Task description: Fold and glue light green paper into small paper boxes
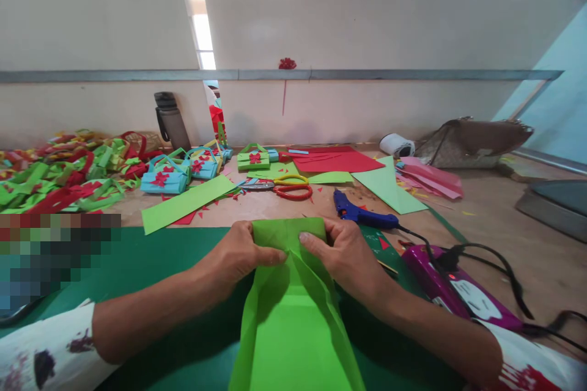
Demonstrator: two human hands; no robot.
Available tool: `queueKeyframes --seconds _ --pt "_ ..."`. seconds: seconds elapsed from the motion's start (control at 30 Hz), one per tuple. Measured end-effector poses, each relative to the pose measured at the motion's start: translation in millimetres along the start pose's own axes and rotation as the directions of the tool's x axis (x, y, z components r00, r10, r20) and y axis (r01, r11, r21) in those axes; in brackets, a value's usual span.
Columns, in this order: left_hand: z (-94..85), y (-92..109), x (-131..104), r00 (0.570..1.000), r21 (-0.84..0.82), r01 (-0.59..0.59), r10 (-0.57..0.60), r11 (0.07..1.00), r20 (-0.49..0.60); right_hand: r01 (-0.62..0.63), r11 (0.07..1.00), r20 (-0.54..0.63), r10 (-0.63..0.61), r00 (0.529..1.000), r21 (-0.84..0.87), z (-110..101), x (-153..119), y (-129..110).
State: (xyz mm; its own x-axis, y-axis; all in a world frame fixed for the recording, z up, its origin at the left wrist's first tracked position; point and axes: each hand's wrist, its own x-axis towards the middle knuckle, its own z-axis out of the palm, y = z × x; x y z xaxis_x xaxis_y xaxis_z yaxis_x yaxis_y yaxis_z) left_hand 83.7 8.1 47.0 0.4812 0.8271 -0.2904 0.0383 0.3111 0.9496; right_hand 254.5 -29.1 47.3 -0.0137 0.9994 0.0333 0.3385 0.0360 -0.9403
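A long sheet of bright green paper (293,342) lies between my hands over the dark green cutting mat (174,317). Its far end is folded over into a flap, and creases run down both sides. My left hand (243,250) grips the flap's left edge, thumb on top and fingers behind. On the right edge my right hand (339,250) does the same, its thumb pressing near the middle of the fold. Just beyond the right hand lies a blue glue gun (367,215). Past the flap are scissors with red and yellow handles (293,189).
Small blue paper bags (165,178) and a green one (254,159) stand at the back. Paper strips (82,171) heap up at left, near a bottle (172,122). Red sheets (339,159) lie behind. A purple power strip (458,287) with cables and a handbag (472,142) are at right.
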Motion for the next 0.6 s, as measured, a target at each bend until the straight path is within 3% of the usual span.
queueKeyframes --seconds 0.23,0.37,0.6 --pt "2.2 2.6 0.8 0.989 0.1 -0.037 0.051 0.994 -0.137 -0.007 0.998 0.078 0.003 0.997 0.055 -0.9 -1.9 -5.5" --pt "-1.1 0.5 1.5 0.991 0.141 -0.054 0.071 0.989 -0.118 -0.032 0.999 0.097 0.029 0.995 0.027 -0.1 -6.5 -9.4" --pt "-1.0 -2.0 3.3 0.998 -0.014 -0.053 0.052 0.999 -0.021 -0.165 0.966 0.111 0.145 0.983 0.197 -1.0 -2.5 -13.7"
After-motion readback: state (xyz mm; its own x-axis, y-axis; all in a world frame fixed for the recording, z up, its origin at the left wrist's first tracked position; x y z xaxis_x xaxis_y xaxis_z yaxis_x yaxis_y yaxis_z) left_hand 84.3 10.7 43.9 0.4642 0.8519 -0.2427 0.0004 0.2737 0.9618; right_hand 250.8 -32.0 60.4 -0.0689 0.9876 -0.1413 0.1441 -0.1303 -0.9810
